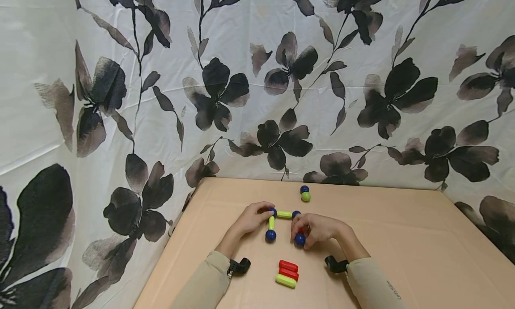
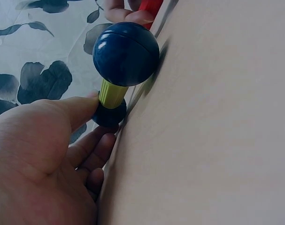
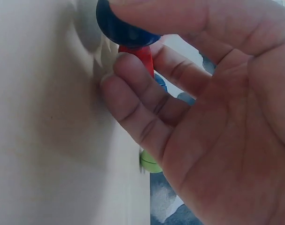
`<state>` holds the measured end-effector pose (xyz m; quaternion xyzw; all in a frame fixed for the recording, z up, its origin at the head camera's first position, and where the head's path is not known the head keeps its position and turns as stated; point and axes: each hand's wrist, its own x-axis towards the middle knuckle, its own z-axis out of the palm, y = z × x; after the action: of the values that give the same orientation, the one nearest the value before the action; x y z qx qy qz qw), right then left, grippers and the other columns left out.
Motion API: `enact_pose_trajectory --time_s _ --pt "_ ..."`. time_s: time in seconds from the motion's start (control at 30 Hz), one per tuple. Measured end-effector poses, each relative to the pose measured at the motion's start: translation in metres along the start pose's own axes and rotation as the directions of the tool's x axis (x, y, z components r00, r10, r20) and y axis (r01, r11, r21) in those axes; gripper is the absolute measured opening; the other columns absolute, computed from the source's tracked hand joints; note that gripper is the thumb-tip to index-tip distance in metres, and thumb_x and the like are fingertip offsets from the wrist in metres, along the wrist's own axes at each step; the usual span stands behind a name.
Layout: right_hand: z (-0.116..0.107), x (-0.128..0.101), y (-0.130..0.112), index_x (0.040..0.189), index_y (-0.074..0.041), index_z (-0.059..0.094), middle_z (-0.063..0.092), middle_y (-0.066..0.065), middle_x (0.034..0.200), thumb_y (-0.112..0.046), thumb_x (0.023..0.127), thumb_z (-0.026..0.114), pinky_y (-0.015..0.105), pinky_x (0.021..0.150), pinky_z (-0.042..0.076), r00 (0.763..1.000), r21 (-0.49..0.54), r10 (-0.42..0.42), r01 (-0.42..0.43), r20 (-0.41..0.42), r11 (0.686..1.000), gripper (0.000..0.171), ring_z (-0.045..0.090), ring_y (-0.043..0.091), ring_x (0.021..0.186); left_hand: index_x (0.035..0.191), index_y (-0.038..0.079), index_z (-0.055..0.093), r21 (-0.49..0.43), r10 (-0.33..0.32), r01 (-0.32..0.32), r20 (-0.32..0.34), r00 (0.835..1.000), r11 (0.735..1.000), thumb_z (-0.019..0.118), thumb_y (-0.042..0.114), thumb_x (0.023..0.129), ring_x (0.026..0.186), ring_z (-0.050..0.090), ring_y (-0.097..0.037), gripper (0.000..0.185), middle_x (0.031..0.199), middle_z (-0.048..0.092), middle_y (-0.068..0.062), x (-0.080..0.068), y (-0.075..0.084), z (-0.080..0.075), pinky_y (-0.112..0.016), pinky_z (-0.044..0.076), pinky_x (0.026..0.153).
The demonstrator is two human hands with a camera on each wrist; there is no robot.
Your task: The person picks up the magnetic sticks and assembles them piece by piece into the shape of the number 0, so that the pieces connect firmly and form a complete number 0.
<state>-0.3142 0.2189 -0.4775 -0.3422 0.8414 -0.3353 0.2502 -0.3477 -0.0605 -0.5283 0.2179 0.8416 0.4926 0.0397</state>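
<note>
An angular frame of toy building rods and balls lies on the table, seen in the head view. My left hand [image 1: 250, 218] pinches the blue ball [image 1: 272, 212] at its back left corner. From that ball one yellow-green rod [image 1: 284, 215] runs right to another blue ball [image 1: 296, 213]; a second yellow-green rod [image 1: 271, 223] comes forward to a near blue ball [image 1: 271, 235]. On the right side, my right hand [image 1: 322, 226] grips a red rod [image 3: 141, 57] with a blue ball [image 1: 299, 240] at its near end, thumb against the ball. Fingers partly hide the rod.
Two red rods [image 1: 288, 268] and a yellow-green rod [image 1: 285, 281] lie side by side nearer the front. Toward the table's back edge sit a green ball [image 1: 306, 196] and a blue ball [image 1: 304, 189]. A floral cloth [image 1: 257, 107] hangs behind the table [image 1: 402, 237].
</note>
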Motion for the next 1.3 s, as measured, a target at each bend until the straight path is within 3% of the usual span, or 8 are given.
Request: enact_pose_trajectory --time_s 0.27,0.57,0.73,0.83,0.93,1.1,1.2,1.3 --pt "0.000 0.001 0.000 0.102 -0.017 0.081 0.061 0.002 0.116 0.004 0.076 0.085 0.041 0.089 0.047 1.000 -0.007 0.004 -0.004 -0.014 1.000 0.033 0.051 0.024 0.108 0.136 0.012 0.068 0.025 0.002 -0.002 0.008 1.000 1.000 0.064 0.030 0.105 0.115 0.063 -0.018 0.037 0.126 0.071 -0.001 0.000 0.000 -0.001 -0.043 0.049 0.103" --pt "0.001 0.001 0.001 0.104 -0.016 0.081 0.062 0.002 0.115 0.003 0.078 0.086 0.036 0.084 0.047 1.000 0.019 0.005 -0.005 -0.024 1.000 0.032 0.052 0.026 0.102 0.135 0.013 0.069 0.017 -0.004 0.004 0.003 1.000 1.000 0.064 0.031 0.105 0.114 0.062 -0.018 0.035 0.124 0.072 -0.001 0.000 0.001 -0.001 -0.043 0.049 0.102" --pt "-0.002 0.000 -0.001 0.115 -0.016 0.078 0.066 0.004 0.117 -0.003 0.080 0.088 0.032 0.079 0.049 0.999 0.005 -0.013 0.013 -0.044 1.000 0.039 0.057 0.031 0.098 0.134 0.012 0.069 0.013 0.002 -0.002 0.003 1.000 1.000 0.064 0.031 0.105 0.114 0.063 -0.019 0.035 0.123 0.072 -0.001 0.001 0.000 -0.001 -0.045 0.049 0.103" --pt "-0.007 -0.002 -0.002 0.121 -0.014 0.076 0.068 0.009 0.120 -0.008 0.083 0.086 0.031 0.079 0.051 0.994 -0.005 -0.036 0.035 -0.105 0.999 0.040 0.060 0.032 0.095 0.136 0.012 0.068 0.014 -0.002 0.001 0.007 1.000 1.000 0.064 0.030 0.105 0.114 0.063 -0.018 0.036 0.124 0.072 -0.001 0.000 0.001 -0.002 -0.043 0.049 0.103" --pt "-0.010 0.000 0.000 0.124 -0.013 0.074 0.070 0.010 0.120 -0.014 0.089 0.082 0.031 0.077 0.051 0.971 -0.015 -0.013 0.009 -0.238 1.000 0.035 0.060 0.026 0.091 0.135 0.014 0.069 0.020 0.001 -0.001 0.006 1.000 1.000 0.064 0.030 0.105 0.113 0.063 -0.017 0.034 0.124 0.072 -0.001 -0.001 0.001 -0.002 -0.041 0.050 0.101" --pt "-0.012 0.009 0.007 0.127 -0.010 0.073 0.069 0.014 0.124 -0.021 0.096 0.075 0.030 0.071 0.048 0.891 0.018 0.082 -0.082 -0.447 0.996 0.033 0.055 0.022 0.086 0.134 0.019 0.070 0.016 -0.016 0.016 0.003 1.000 1.000 0.065 0.030 0.104 0.113 0.062 -0.015 0.032 0.124 0.071 0.001 -0.001 0.001 -0.002 -0.040 0.049 0.102" --pt "-0.011 0.014 0.012 0.128 -0.009 0.072 0.068 0.015 0.127 -0.021 0.098 0.073 0.032 0.071 0.046 0.867 0.084 0.139 -0.113 -0.478 0.990 0.033 0.054 0.023 0.085 0.134 0.018 0.070 0.014 -0.019 0.019 0.001 1.000 1.000 0.065 0.030 0.104 0.113 0.063 -0.016 0.032 0.124 0.072 0.001 -0.001 0.000 -0.001 -0.040 0.049 0.103" --pt "-0.007 0.019 0.020 0.128 -0.009 0.073 0.069 0.013 0.123 -0.021 0.099 0.071 0.030 0.070 0.048 0.876 0.134 0.164 -0.114 -0.453 0.984 0.031 0.057 0.023 0.081 0.136 0.015 0.069 0.018 -0.019 0.019 0.004 1.000 1.000 0.065 0.030 0.105 0.114 0.063 -0.016 0.034 0.125 0.072 0.001 -0.001 -0.001 -0.001 -0.040 0.049 0.103"
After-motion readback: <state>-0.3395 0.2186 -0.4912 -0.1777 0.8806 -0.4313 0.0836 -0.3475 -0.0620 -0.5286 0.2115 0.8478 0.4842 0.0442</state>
